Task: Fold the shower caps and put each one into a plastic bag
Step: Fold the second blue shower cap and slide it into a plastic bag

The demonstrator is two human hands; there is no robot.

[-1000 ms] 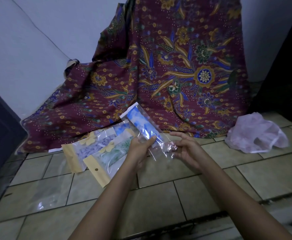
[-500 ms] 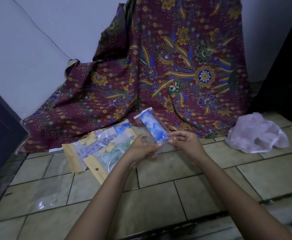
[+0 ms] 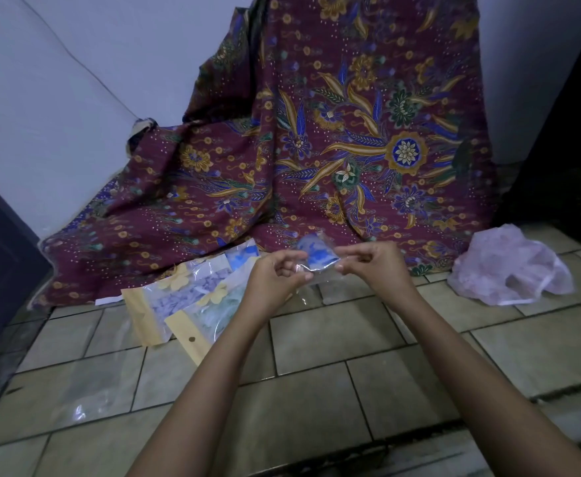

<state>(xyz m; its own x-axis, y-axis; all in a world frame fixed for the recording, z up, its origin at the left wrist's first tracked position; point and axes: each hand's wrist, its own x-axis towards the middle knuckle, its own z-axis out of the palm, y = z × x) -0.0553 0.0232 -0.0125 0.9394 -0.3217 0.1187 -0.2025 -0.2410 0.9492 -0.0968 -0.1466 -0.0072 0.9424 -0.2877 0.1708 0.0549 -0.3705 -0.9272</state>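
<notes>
I hold a clear plastic bag with a folded blue-and-white shower cap inside it, a little above the tiled floor. My left hand pinches the bag's near left edge. My right hand pinches its right edge. The bag's far end points away from me and looks blurred. Left of my hands, several filled bags with yellow header cards lie overlapping on the floor.
A maroon floral cloth hangs down the wall and spreads onto the floor behind the bags. A crumpled pale pink plastic bag lies at the right. An empty clear bag lies flat on the tiles at the near left. A dark panel stands at the far left.
The bag with the blue cap has tipped from slanting up-left to nearly end-on between my hands. My hands have closed in on its near edge, one pinching each side.
</notes>
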